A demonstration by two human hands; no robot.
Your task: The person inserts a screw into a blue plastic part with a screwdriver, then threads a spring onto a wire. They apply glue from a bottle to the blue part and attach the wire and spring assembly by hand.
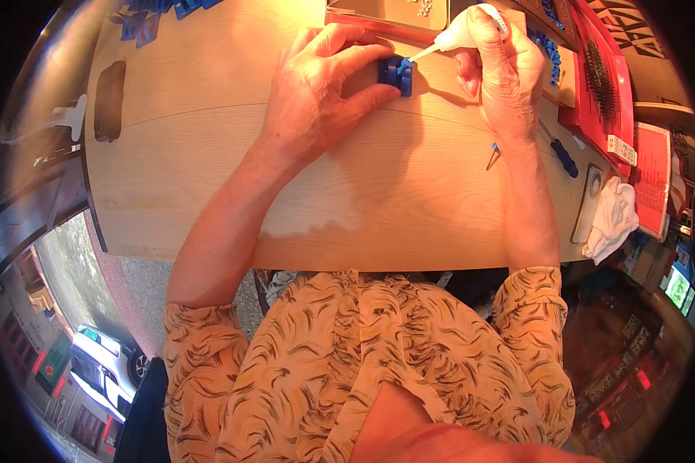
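My left hand (320, 85) grips a small blue plastic part (394, 76) from its left side, with the thumb below and the fingers above. In my right hand (510, 77) is a white squeeze bottle (465, 32) with a thin pointed nozzle, its body tilted down to the left. The nozzle tip meets or nearly meets the top of the blue part; I cannot tell whether it touches. Both hands are over the far middle of the wooden table (347, 185).
A tray (386, 29) of small pieces stands behind my hands. To the right lie a small blue-headed pin (494, 156), a dark-blue-handled screwdriver (564, 157), a white cloth (614, 217) and a red box (594, 116) holding a brush (599, 73). More blue parts (140, 25) sit far left.
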